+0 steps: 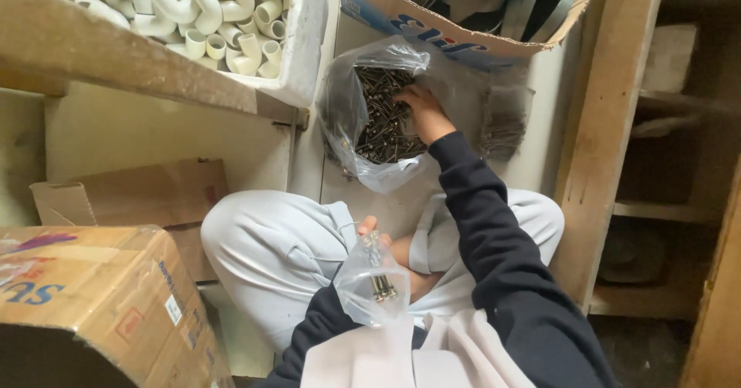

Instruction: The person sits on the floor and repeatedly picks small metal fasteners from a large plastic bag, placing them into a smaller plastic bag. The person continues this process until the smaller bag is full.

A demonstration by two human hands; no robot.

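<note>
Closest to the lens, the person's left hand point(370, 230) pinches shut the top of a small clear plastic bag point(370, 288), which hangs over the lap with a few dark screws point(383, 286) gathered at its bottom. Across the body, the right hand point(421, 110), arm stretched out in a dark sleeve point(502, 264), reaches down into a large clear plastic bag point(347, 110) and rests on a heap of dark screws point(382, 122); its fingers curl into the pile, though whether they grip any cannot be told. That big bag lies open on the pale floor point(540, 126), just ahead of the person's crossed legs in light trousers point(270, 249).

Beside the large bag, to its right, lie flat packets of more dark screws point(505, 122). Behind it sits an open cardboard box with blue print point(432, 21), holding grey items too jumbled to make out. Up at the left, a white foam crate point(305, 41) brims with white pipe elbows point(208, 10) and rests on a wooden shelf point(116, 56). A closed cardboard carton point(100, 303) stands at the lower left, with a flattened cardboard piece point(139, 195) leaning behind it. Wooden shelving point(610, 126) rises along the right side.
</note>
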